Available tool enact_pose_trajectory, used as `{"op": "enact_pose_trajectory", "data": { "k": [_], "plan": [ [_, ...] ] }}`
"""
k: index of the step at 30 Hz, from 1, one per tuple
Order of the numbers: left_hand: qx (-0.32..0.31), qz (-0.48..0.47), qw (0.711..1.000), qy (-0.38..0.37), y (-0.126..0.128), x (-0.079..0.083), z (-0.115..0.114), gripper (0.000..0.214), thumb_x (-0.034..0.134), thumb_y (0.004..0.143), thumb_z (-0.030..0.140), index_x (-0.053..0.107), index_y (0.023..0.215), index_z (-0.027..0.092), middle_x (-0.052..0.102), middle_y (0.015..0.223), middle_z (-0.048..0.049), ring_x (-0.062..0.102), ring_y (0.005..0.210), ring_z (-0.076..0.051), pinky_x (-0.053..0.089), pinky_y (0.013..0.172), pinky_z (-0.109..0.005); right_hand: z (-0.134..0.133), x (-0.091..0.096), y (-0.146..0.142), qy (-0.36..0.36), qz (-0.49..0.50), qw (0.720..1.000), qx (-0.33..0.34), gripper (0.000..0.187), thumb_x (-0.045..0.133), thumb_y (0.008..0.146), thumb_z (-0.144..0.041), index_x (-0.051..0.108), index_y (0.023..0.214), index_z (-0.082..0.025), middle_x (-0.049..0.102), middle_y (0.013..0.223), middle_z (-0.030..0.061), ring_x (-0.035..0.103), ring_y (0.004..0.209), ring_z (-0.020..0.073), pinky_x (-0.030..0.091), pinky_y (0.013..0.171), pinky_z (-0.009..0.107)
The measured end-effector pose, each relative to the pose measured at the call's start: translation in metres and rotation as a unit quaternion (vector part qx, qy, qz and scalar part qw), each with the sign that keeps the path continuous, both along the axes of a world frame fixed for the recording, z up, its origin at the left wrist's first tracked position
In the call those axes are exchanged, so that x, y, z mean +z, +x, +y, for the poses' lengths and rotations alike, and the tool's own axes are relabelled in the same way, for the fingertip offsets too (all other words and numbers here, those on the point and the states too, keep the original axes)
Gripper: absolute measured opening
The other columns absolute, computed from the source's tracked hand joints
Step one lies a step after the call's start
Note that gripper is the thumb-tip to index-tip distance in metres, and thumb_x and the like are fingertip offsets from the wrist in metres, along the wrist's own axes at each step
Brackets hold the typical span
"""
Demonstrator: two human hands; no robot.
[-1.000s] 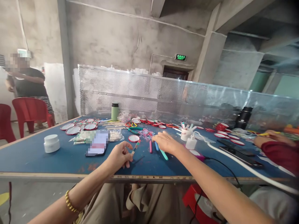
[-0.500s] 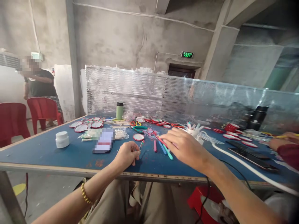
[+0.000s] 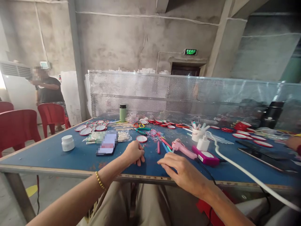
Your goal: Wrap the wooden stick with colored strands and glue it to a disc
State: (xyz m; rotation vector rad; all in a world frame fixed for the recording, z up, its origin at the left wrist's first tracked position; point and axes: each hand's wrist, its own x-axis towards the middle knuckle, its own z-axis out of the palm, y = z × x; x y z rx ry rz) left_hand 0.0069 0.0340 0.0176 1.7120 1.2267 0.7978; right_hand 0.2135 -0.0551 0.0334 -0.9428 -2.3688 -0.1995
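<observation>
My left hand (image 3: 134, 153) is closed in a pinch around a thin stick (image 3: 144, 146) with a coloured tip, just above the blue table. To its right, my right hand (image 3: 180, 166) hovers low over the table's front part, fingers pressed together; what they hold, if anything, is hidden. Beyond it lie a pink gun-shaped tool (image 3: 184, 149), a short dark-pink stick (image 3: 159, 147) and a few blue and green sticks (image 3: 167, 148). A round white disc with a red rim (image 3: 141, 139) lies past my left hand, beside a tangle of coloured strands (image 3: 156, 134).
At left stand a white jar (image 3: 68, 143) and a phone (image 3: 107, 143) by bagged sticks. Pliers (image 3: 142, 129), a green bottle (image 3: 122, 113) and red-rimmed discs lie farther back. A magenta box (image 3: 208, 157), white cup (image 3: 197, 134) and white cable (image 3: 240, 168) are right. Another person's hand (image 3: 293, 142) shows.
My right hand has drawn back from the coloured sticks toward the table's front edge, uncovering the pink tool and magenta box. My left hand keeps the thin stick. The view has shifted slightly.
</observation>
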Motion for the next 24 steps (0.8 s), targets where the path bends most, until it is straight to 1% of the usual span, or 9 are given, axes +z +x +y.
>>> {"op": "enact_pose_trajectory", "data": {
  "k": [3, 5, 7, 8, 10, 13, 15, 18, 24],
  "plan": [
    [-0.018, 0.005, 0.999, -0.027, -0.007, 0.008, 0.002, 0.004, 0.049, 0.083, 0.014, 0.053, 0.083, 0.015, 0.065, 0.049, -0.0009, 0.052, 0.031, -0.011, 0.03, 0.036, -0.017, 0.0, -0.004, 0.006, 0.007, 0.016, 1.0, -0.002, 0.024, 0.049, 0.097, -0.012, 0.071, 0.099, -0.021, 0.07, 0.088, 0.0032, 0.066, 0.081, 0.0155, 0.051, 0.074, 0.028],
    [-0.003, 0.025, 1.0, 0.0, -0.015, 0.012, 0.002, 0.009, 0.046, 0.085, 0.015, 0.054, 0.089, 0.015, 0.062, 0.047, 0.0014, 0.047, 0.029, -0.011, 0.029, 0.037, -0.017, -0.002, -0.005, 0.012, 0.015, 0.022, 1.0, -0.004, 0.024, 0.049, 0.097, -0.012, 0.071, 0.099, -0.021, 0.07, 0.087, 0.0028, 0.066, 0.08, 0.0154, 0.051, 0.073, 0.028],
    [0.016, 0.091, 0.991, 0.093, -0.026, 0.014, -0.002, 0.011, 0.047, 0.086, 0.015, 0.058, 0.088, 0.016, 0.064, 0.052, 0.0002, 0.049, 0.034, -0.011, 0.033, 0.042, -0.02, -0.003, -0.006, 0.017, 0.022, 0.029, 0.999, -0.004, 0.023, 0.05, 0.097, -0.013, 0.07, 0.101, -0.021, 0.071, 0.089, 0.0029, 0.067, 0.081, 0.0156, 0.052, 0.074, 0.028],
    [0.024, 0.138, 0.977, 0.163, -0.031, 0.014, -0.007, 0.012, 0.049, 0.085, 0.015, 0.06, 0.083, 0.017, 0.067, 0.059, -0.0024, 0.055, 0.041, -0.013, 0.039, 0.048, -0.022, -0.004, -0.006, 0.019, 0.025, 0.033, 0.999, -0.004, 0.022, 0.05, 0.098, -0.014, 0.07, 0.102, -0.021, 0.071, 0.089, 0.003, 0.067, 0.081, 0.0155, 0.052, 0.074, 0.028],
    [0.055, 0.223, 0.924, 0.307, -0.037, 0.01, -0.02, 0.018, 0.049, 0.087, 0.016, 0.065, 0.081, 0.018, 0.072, 0.08, -0.0081, 0.067, 0.072, -0.02, 0.046, 0.067, -0.028, -0.004, -0.008, 0.021, 0.032, 0.044, 0.999, -0.002, 0.021, 0.05, 0.098, -0.016, 0.07, 0.103, -0.021, 0.071, 0.089, 0.0033, 0.067, 0.079, 0.0153, 0.053, 0.072, 0.027],
    [0.004, 0.281, 0.877, 0.39, -0.035, 0.0, -0.044, 0.024, 0.046, 0.096, 0.026, 0.069, 0.1, 0.019, 0.07, 0.102, -0.0101, 0.063, 0.099, -0.025, 0.045, 0.087, -0.037, -0.001, -0.011, 0.017, 0.031, 0.056, 0.998, 0.0, 0.021, 0.05, 0.098, -0.017, 0.07, 0.103, -0.021, 0.071, 0.086, 0.0034, 0.067, 0.077, 0.015, 0.054, 0.071, 0.026],
    [-0.019, 0.309, 0.862, 0.402, -0.029, -0.007, -0.056, 0.029, 0.05, 0.096, 0.037, 0.067, 0.113, 0.02, 0.067, 0.113, -0.0107, 0.059, 0.104, -0.028, 0.045, 0.089, -0.041, 0.002, -0.012, 0.012, 0.022, 0.058, 0.998, -0.001, 0.023, 0.049, 0.098, -0.017, 0.071, 0.102, -0.022, 0.072, 0.085, 0.0034, 0.068, 0.076, 0.0152, 0.054, 0.071, 0.026],
    [-0.028, 0.324, 0.849, 0.417, -0.023, -0.016, -0.06, 0.052, 0.049, 0.094, 0.055, 0.06, 0.129, 0.017, 0.061, 0.127, -0.0138, 0.054, 0.111, -0.031, 0.043, 0.095, -0.047, 0.008, -0.012, 0.006, 0.01, 0.053, 0.999, -0.003, 0.025, 0.049, 0.097, -0.015, 0.072, 0.102, -0.022, 0.072, 0.086, 0.0037, 0.069, 0.078, 0.0156, 0.055, 0.072, 0.026],
    [-0.07, 0.326, 0.843, 0.422, -0.023, -0.027, -0.051, 0.077, 0.042, 0.088, 0.072, 0.054, 0.136, 0.013, 0.061, 0.129, -0.0161, 0.052, 0.118, -0.033, 0.034, 0.107, -0.054, 0.024, -0.012, 0.005, 0.018, 0.044, 0.999, -0.006, 0.024, 0.048, 0.098, -0.016, 0.071, 0.101, -0.023, 0.073, 0.088, 0.003, 0.07, 0.078, 0.016, 0.057, 0.074, 0.026]
  ]
}}
